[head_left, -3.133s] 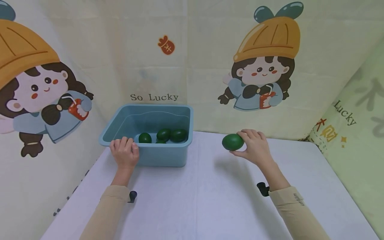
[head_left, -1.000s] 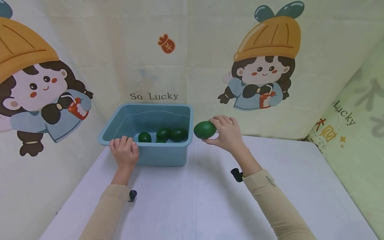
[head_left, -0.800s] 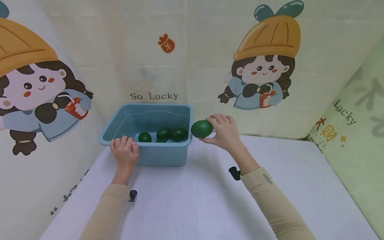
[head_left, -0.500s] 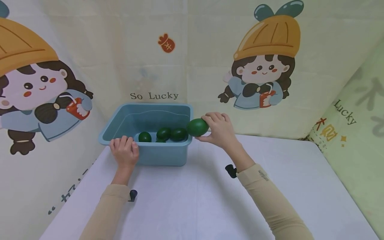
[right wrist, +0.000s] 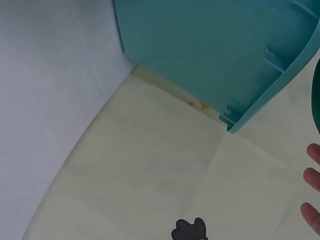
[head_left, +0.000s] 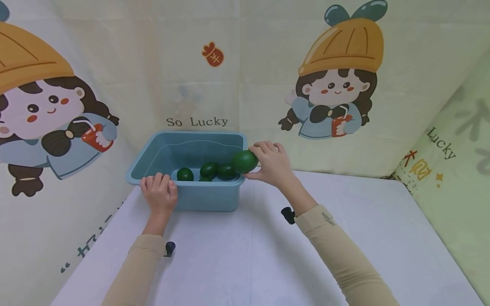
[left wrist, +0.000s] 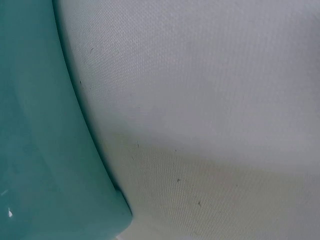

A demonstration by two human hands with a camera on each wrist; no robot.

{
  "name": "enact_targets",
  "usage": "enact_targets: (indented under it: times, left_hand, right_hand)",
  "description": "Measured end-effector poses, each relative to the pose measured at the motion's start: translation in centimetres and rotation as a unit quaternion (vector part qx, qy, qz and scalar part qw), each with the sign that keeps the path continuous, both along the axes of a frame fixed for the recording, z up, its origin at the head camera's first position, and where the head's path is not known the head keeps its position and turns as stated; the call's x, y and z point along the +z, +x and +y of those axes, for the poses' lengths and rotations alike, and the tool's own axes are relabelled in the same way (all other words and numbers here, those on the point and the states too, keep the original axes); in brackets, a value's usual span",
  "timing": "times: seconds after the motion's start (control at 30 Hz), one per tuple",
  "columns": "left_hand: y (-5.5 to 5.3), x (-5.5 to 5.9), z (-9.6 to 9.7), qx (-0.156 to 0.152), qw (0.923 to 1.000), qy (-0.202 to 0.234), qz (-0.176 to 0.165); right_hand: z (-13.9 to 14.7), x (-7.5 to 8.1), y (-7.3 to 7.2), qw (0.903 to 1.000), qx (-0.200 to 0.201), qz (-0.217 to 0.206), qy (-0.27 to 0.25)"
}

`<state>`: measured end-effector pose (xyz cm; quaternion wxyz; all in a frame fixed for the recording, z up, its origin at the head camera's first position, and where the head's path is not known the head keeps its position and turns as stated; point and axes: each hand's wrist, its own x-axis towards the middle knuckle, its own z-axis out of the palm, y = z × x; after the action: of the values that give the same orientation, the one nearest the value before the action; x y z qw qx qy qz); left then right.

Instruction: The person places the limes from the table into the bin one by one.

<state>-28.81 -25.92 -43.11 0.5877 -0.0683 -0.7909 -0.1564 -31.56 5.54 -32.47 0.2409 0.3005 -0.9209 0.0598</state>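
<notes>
In the head view my right hand grips a smooth, dark green, oval fruit that looks like an avocado, thumb below and fingers above. The avocado overlaps the right rim of a blue plastic bin. My left hand holds the bin's front rim at its left part, fingers curled over the edge. Several more green avocados lie inside the bin, one mostly hidden behind the front wall. The right wrist view catches only fingertips and a sliver of avocado beside the bin's wall.
The bin stands on a white-covered table, close to the printed cloth backdrop behind it. Another cloth wall rises at the right. A small black device sits at the right wrist, a similar one at the left.
My right hand has carried the avocado leftward and up from over the table on the right to the bin's right rim. The left hand keeps its hold on the front rim.
</notes>
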Motion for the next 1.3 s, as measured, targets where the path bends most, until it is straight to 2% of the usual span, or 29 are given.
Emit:
enact_targets:
  times: [0.43,0.93,1.3]
  left_hand:
    - [0.0,0.2,0.0,0.002,1.0,-0.005,0.003]
    - [0.1,0.2,0.0,0.002,1.0,-0.004,0.004]
    - [0.0,0.3,0.2,-0.002,1.0,0.002,0.007]
  right_hand:
    - [-1.7,0.2,-0.2,0.9993,0.006,-0.024,0.026]
    - [-3.0,0.0,-0.6,0.9985,0.002,-0.028,0.048]
    - [-3.6,0.1,-0.7,0.9952,-0.009,-0.064,0.073]
